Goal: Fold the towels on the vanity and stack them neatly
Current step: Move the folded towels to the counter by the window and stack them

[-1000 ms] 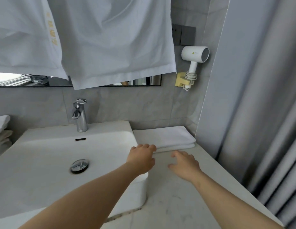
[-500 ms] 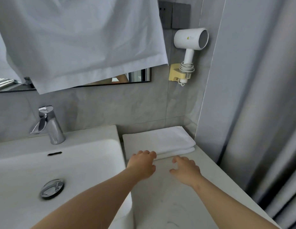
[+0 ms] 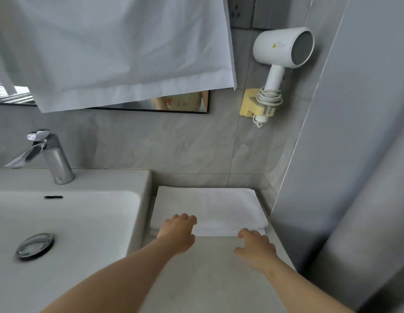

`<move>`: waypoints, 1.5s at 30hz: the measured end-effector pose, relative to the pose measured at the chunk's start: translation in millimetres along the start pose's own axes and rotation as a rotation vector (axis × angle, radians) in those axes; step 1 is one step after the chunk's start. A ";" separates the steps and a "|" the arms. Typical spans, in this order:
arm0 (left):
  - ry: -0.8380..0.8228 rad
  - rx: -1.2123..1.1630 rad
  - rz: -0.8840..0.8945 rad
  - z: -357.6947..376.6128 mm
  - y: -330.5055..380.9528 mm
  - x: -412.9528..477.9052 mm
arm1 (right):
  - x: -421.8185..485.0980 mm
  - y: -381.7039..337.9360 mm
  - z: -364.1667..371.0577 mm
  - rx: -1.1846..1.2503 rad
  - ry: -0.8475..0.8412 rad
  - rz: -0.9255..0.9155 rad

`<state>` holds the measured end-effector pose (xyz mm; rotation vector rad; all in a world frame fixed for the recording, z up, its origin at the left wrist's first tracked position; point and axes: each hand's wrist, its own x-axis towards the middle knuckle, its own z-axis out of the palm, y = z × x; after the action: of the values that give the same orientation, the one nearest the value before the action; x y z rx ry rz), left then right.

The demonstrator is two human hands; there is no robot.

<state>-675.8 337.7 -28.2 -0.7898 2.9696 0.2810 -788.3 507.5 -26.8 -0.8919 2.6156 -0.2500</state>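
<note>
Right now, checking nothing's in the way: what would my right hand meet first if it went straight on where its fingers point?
Probably the near folded edge of the white towel stack, just ahead of your right hand; whether the fingertips touch it is unclear.

The single head-worn camera looks forward and down from close above the vanity counter, facing the tiled back wall and the sink.

Folded towels lie centre frame on the vanity, right of the sink; faucet on its back rim at left, hair dryer upper right.
</note>
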 end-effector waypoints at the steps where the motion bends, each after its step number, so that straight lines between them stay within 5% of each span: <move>1: 0.001 -0.001 -0.013 1.9 -1.0 4.1 | 5.3 0.8 -2.4 -0.002 0.000 -0.011; 17: -0.046 -0.024 -0.174 40.7 -34.4 57.1 | 112.1 6.6 10.9 -0.196 -0.111 -0.131; 28: -0.055 0.233 -0.154 24.6 -28.9 65.8 | 115.9 9.1 9.5 -0.305 0.173 -0.132; 36: 0.155 0.254 -0.214 -14.1 -17.6 34.8 | 85.0 5.1 -11.9 -0.222 0.404 -0.206; 45: 0.166 0.238 -0.134 -6.8 2.8 -40.7 | 11.2 22.3 -4.0 -0.248 0.344 -0.251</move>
<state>-642.0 358.6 -17.0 -1.0190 3.0007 -0.1498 -810.5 518.2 -32.5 -1.3744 2.8888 -0.1549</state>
